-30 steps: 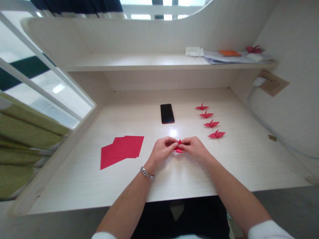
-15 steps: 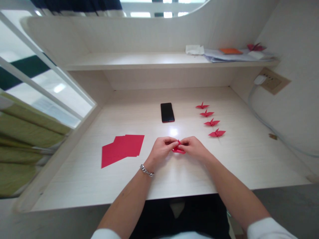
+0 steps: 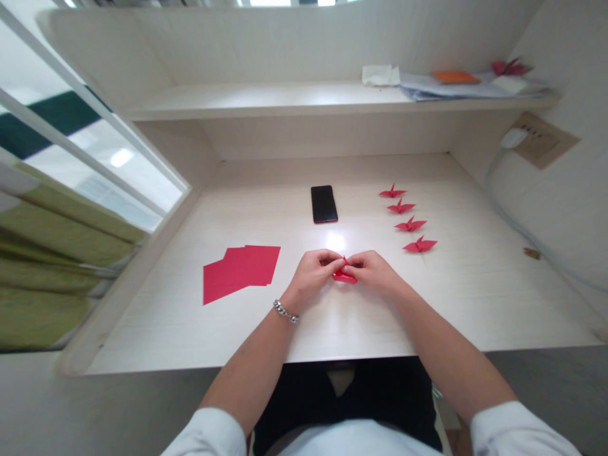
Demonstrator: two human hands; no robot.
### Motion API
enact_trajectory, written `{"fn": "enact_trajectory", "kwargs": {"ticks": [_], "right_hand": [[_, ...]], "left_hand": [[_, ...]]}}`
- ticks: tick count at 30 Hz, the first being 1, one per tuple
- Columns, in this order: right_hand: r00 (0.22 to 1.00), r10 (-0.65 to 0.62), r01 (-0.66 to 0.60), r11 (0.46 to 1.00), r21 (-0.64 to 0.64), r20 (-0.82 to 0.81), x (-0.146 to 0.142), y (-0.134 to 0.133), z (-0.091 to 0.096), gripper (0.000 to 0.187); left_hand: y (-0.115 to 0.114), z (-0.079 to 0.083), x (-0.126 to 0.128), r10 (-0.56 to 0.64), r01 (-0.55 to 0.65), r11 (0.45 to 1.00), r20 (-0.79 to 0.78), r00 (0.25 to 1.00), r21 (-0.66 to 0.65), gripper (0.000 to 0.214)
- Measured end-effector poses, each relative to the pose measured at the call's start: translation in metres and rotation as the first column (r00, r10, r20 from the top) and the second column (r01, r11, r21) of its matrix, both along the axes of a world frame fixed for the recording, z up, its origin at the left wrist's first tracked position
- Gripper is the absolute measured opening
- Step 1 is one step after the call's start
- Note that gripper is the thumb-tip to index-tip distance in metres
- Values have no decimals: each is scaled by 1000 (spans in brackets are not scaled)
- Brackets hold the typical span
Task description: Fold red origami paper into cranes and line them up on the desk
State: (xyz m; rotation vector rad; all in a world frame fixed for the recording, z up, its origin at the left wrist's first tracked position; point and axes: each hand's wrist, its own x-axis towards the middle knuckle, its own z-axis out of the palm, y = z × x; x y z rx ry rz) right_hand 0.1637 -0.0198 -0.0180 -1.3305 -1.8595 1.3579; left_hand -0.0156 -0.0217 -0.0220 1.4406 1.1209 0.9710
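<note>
Between my two hands is a small piece of folded red paper (image 3: 345, 277), partly covered by the fingers. My left hand (image 3: 314, 271), with a chain bracelet (image 3: 285, 312) at the wrist, pinches it from the left. From the right, my right hand (image 3: 373, 269) pinches the same paper, the two thumbs close together. A small point of the paper sticks up between the fingertips. Several finished red paper cranes (image 3: 420, 245) stand in a slanting row to the right of my hands. Overlapping red paper sheets (image 3: 242, 269) lie flat to the left.
A black phone (image 3: 324, 204) lies beyond my hands on the pale desk (image 3: 166, 329). Above the back runs a shelf (image 3: 266, 101) with papers, an orange item (image 3: 456, 77) and a red folded-paper piece (image 3: 511, 66). A cable (image 3: 510, 221) hangs from the right wall socket (image 3: 546, 140).
The camera view has tilted down and shifted slightly, so everything sits a little differently in the picture. Both hands keep their hold on the folded red paper, with barely any finger movement.
</note>
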Motion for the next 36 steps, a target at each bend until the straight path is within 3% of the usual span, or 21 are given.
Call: {"fn": "enact_trajectory", "kwargs": {"ticks": [7,24,36], "right_hand": [[1000,19,-19,1000,0,-15,2,0,1,28],[997,24,-27,999,-33,-67,3,-1,4,29],[998,70,-70,997,-23,-6,3,-2,6,28]], "left_hand": [[0,0,0,-28,29,998,-23,999,47,24],[-2,9,-4,-53,53,998,15,999,-27,26],[-3,9,-1,-48,49,998,34,998,-38,25]]}}
